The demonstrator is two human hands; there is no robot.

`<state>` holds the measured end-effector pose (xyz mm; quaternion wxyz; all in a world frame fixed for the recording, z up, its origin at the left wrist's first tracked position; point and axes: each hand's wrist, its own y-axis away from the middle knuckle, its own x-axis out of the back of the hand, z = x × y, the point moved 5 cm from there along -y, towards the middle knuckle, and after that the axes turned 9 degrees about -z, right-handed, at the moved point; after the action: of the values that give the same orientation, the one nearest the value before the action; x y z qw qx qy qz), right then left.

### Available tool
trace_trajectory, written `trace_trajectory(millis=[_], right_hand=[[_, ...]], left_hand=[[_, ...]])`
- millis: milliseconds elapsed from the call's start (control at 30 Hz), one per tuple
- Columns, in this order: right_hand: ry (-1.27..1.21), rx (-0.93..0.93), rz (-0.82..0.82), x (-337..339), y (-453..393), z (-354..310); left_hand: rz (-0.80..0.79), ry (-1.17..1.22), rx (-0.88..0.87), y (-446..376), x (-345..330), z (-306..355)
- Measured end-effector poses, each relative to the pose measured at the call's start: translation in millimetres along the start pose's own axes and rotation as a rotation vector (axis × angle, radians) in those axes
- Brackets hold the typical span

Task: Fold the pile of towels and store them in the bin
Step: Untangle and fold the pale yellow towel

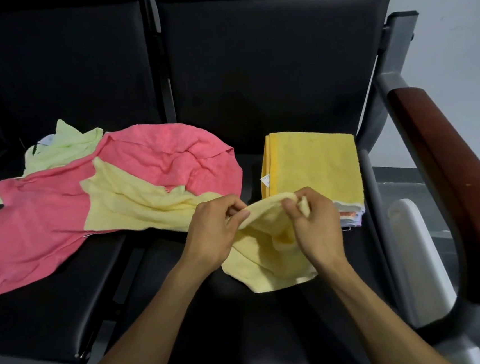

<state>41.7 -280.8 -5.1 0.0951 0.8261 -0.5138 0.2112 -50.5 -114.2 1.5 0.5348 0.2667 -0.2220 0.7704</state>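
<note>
pale yellow towel (pixel 265 255) hangs bunched between my hands over the front of the black seat (pixel 275 319). my left hand (pixel 212 231) pinches its upper edge between thumb and fingers, and my right hand (pixel 315 227) pinches the same edge just beside it. behind my right hand sits a folded stack topped by a deeper yellow towel (pixel 316 165). to the left, a pink towel (pixel 40 218) lies spread loose, touching another pale yellow one and a light green towel (pixel 62 149). a wooden armrest (pixel 452 179) runs along the right.

Nothing can be read: the small white tag (pixel 265 179) on the folded orange-yellow towel (pixel 313 169) is too small.
</note>
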Motion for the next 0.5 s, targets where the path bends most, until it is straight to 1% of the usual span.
trace_trajectory(millis=[33,100,133,167,200,233,300,333,367,400,500], right_hand=[[-0.007,0.005,-0.077,-2,0,-1],[0.022,0.021,-0.32,-18,4,-2],[0.038,0.049,-0.387,-25,6,-3],[0.054,0.084,-0.396,-29,8,-4],[0.07,0.099,-0.353,-30,8,-6],[0.064,0.084,-0.264,-26,6,-6],[-0.024,-0.003,-0.04,-10,2,-2],[-0.07,-0.034,0.035,-3,1,0],[-0.093,-0.047,0.056,1,0,2],[-0.092,-0.043,0.003,2,-1,3],[0.0,0.031,-0.386,-21,5,0]], left_hand=[[-0.004,0.015,-0.012,1,0,2],[-0.055,0.051,-0.051,3,-3,9],[-0.084,0.065,-0.065,4,-5,12],[-0.1,0.073,-0.072,4,-7,14],[-0.098,0.07,-0.067,4,-8,13],[-0.085,0.059,-0.05,2,-8,10],[-0.072,0.03,0.001,0,-8,1],[-0.078,0.016,0.02,0,-9,-1],[-0.088,0.006,0.027,1,-10,-2],[-0.097,0.003,0.016,2,-10,-1],[-0.141,0.048,-0.078,6,-12,12]])
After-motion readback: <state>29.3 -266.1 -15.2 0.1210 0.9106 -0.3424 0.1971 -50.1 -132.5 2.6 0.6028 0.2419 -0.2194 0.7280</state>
